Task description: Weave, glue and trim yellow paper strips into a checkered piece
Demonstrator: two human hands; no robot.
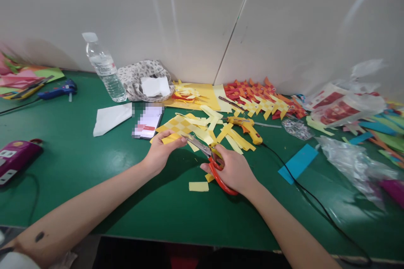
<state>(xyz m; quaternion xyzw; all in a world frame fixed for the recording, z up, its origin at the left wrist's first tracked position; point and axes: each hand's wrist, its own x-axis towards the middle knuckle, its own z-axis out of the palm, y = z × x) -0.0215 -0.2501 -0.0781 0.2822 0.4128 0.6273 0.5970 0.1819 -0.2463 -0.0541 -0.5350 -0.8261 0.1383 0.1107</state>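
In my left hand (163,151) I pinch a woven yellow paper piece (176,127) with a checkered pattern. My right hand (235,168) grips a pair of scissors (217,176) with red handles, their blades pointing left and reaching the edge of the woven piece beside my left fingertips. Whether the blades are fully closed is hard to make out. Loose yellow paper strips (232,139) lie just beyond both hands. A small pale yellow paper scrap (198,186) rests on the table below the scissors.
On the green table (126,201) stand a water bottle (107,71) and a phone (148,122). A yellow glue gun (248,128) trails a black cord at right, near a blue paper strip (298,163). Red-orange woven paper fish (252,94) line the wall. A purple power strip (19,157) sits left.
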